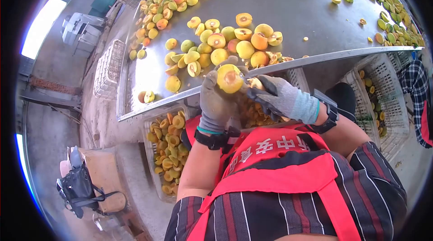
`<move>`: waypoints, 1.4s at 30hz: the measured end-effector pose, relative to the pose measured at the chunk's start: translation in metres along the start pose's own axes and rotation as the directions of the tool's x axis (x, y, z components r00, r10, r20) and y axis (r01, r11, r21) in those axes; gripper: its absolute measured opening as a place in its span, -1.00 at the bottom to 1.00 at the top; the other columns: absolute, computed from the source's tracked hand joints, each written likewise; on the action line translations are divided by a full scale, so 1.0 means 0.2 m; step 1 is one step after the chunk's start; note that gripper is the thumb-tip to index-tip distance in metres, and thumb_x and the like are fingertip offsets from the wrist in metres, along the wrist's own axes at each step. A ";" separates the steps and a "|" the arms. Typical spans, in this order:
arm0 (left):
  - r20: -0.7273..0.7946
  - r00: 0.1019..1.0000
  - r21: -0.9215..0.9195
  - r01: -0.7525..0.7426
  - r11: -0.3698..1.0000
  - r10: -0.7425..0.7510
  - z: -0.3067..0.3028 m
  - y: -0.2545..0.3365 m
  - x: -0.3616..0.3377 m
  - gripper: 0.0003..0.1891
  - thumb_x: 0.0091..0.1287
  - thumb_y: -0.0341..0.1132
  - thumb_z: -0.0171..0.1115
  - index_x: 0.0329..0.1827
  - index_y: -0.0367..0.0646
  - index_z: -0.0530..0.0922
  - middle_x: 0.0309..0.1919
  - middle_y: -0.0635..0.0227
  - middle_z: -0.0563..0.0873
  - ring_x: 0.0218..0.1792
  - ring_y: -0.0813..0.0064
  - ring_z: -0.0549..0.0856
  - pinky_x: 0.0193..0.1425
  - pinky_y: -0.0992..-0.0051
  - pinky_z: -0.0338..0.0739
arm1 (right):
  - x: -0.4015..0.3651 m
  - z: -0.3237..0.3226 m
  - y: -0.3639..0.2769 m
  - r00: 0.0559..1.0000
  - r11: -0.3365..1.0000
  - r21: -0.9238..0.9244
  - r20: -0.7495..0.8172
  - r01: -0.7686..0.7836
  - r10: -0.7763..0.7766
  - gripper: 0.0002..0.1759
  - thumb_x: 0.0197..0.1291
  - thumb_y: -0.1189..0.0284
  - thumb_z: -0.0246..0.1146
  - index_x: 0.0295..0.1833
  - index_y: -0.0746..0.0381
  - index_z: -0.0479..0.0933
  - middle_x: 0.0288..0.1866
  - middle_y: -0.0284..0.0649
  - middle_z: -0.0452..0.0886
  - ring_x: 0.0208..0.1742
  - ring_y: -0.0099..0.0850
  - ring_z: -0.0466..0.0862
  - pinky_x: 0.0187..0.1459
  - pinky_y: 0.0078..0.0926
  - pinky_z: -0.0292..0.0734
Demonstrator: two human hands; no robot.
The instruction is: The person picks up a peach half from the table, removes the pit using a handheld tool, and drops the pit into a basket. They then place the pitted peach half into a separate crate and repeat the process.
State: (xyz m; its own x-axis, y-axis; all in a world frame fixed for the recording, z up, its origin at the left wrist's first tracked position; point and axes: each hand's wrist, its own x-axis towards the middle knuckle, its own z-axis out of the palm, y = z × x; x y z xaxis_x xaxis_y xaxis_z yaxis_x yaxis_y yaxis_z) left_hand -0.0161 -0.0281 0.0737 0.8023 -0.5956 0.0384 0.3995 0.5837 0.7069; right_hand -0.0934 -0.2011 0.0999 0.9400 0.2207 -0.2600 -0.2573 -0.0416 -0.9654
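Note:
My left hand [215, 99], in a grey work glove, holds up a yellow peach half [230, 78] with its cut face and brown pit hollow toward me. My right hand [277, 96], in a grey glove with dark fingers, is closed just right of the fruit. A narrow metal tip shows between it and the peach half, seemingly a small hand tool mostly hidden by the fingers. Yellow scraps lie by those fingers. Just beyond both hands, a pile of cut peaches [216, 42] rests on the metal table [311, 24].
A raised rim [315, 59] edges the table. More peach halves [388, 15] line its far and right sides. A crate of peach halves [169, 151] stands below left, white crates [383, 101] at right. A black bag [81, 187] sits at lower left.

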 end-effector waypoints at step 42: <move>-0.110 0.972 0.469 -0.132 0.873 0.206 0.07 -0.08 -0.15 -0.79 0.38 -0.34 0.04 -0.21 -0.29 0.60 -0.28 0.34 0.68 -0.21 0.56 0.58 -0.01 0.54 0.43 | -0.03 0.10 -0.10 0.977 0.868 -0.496 0.176 -0.017 0.120 -0.62 0.15 0.16 0.17 -0.15 0.29 0.44 -0.36 0.07 0.61 -0.30 0.04 0.62 -0.25 -0.14 0.53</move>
State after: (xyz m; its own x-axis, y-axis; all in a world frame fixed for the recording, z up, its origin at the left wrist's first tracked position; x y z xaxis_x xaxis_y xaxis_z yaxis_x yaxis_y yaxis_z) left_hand -0.0519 -0.0270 0.0707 0.9113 -0.3980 0.1054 0.0348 0.3296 0.9435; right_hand -0.0978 -0.1821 0.1218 0.8482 0.3821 -0.3669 -0.1289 -0.5229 -0.8426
